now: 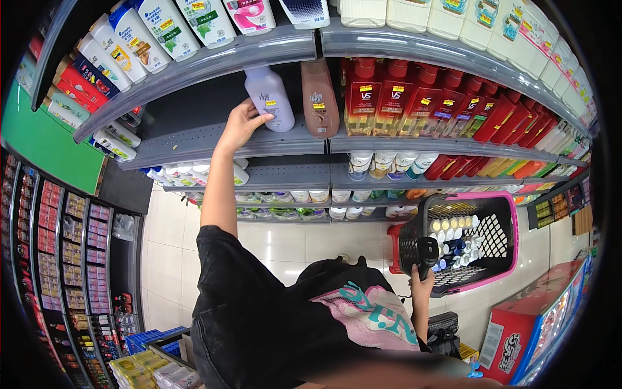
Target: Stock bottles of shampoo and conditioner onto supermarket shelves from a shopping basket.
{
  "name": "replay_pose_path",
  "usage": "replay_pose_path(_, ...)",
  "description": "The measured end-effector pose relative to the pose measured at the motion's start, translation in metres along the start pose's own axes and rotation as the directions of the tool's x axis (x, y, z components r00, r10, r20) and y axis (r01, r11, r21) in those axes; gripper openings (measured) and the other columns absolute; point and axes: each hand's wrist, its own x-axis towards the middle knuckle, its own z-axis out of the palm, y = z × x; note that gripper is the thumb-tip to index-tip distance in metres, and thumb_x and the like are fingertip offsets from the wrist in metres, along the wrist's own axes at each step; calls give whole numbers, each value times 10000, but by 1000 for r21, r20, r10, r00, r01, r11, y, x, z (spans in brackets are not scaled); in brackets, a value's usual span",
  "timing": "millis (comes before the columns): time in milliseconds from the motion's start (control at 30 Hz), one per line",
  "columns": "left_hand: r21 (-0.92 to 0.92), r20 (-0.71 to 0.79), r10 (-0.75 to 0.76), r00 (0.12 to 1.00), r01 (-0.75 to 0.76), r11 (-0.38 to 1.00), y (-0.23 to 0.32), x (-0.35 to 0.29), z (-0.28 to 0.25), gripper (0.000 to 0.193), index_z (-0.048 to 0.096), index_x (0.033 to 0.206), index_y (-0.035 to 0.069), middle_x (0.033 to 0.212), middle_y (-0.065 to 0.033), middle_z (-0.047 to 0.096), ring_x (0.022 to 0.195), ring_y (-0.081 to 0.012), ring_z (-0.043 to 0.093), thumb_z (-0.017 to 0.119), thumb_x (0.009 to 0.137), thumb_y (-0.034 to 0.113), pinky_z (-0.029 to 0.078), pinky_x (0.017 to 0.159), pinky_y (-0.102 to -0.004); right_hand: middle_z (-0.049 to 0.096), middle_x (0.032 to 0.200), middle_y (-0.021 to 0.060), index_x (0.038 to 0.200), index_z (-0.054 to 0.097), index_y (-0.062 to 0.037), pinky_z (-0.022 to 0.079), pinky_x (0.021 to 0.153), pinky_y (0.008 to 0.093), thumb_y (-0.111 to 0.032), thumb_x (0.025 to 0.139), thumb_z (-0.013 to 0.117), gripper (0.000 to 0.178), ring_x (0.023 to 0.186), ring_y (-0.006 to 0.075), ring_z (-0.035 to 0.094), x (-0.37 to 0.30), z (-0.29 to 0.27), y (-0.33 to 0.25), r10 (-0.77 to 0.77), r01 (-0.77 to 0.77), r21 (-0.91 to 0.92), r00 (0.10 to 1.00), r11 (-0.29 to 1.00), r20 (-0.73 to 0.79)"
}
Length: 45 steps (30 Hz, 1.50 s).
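Observation:
My left hand (pixel 241 127) is closed around the lower side of a pale lavender bottle (pixel 271 97), which stands slightly tilted on the middle shelf (pixel 240 148). To its right, apart from it, is a brownish-pink bottle (pixel 320 104). My right hand (pixel 422 286) is low on the right, gripping the handle of a black handheld barcode scanner (pixel 426 251). Behind the scanner is a black basket with a pink rim (pixel 516 233), holding several white-, cream- and dark-capped bottles (pixel 457 243).
Red pump bottles (pixel 395 104) line the shelf on the right. White bottles (pixel 155 29) fill the upper shelf, whose edge overhangs the lavender bottle. A red stool (pixel 394 249) is beside the basket. A red box (pixel 508 343) is at the lower right, packaged goods (pixel 152 369) at the lower left.

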Motion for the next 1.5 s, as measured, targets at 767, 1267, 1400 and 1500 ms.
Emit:
replay_pose_path(767, -23, -3, 27, 1000, -27, 999, -40, 76, 1, 472, 546, 1279, -37, 1250, -150, 650, 1159, -219, 610, 754, 863, 44, 463, 1029, -345, 569, 626, 31, 886, 593, 2, 420, 468, 273, -191, 918, 701, 224, 498, 103, 543, -13, -10, 4, -38, 37, -20, 997, 999, -63)
replay_pose_path(1267, 321, -452, 459, 765, -341, 884, 5, -85, 216, 369, 439, 1284, 10, 1253, -137, 566, 1067, -198, 581, 623, 968, 56, 494, 906, -287, 549, 612, 5, 862, 572, -44, 391, 458, 264, -202, 930, 673, 200, 495, 95, 522, 8, -111, 46, 230, -115, 298, 893, 948, -386)
replay_pose_path(1400, 143, -15, 335, 942, -330, 933, -3, -92, 333, 204, 579, 1157, 2, 1154, -109, 611, 972, -183, 620, 623, 964, 50, 507, 851, -272, 560, 616, 14, 887, 592, -22, 404, 470, 271, -215, 929, 672, 213, 503, 105, 532, 17, -129, 68, 280, -134, 357, 874, 924, -397)
replay_pose_path(1500, 108, 503, 186, 844, -275, 955, 7, -103, 424, 135, 669, 1062, 15, 1032, -89, 674, 947, -177, 656, 647, 932, 46, 525, 839, -302, 560, 621, 7, 878, 597, -23, 389, 458, 264, -224, 928, 665, 217, 491, 94, 510, 18, -139, 77, 309, -164, 373, 877, 913, -369)
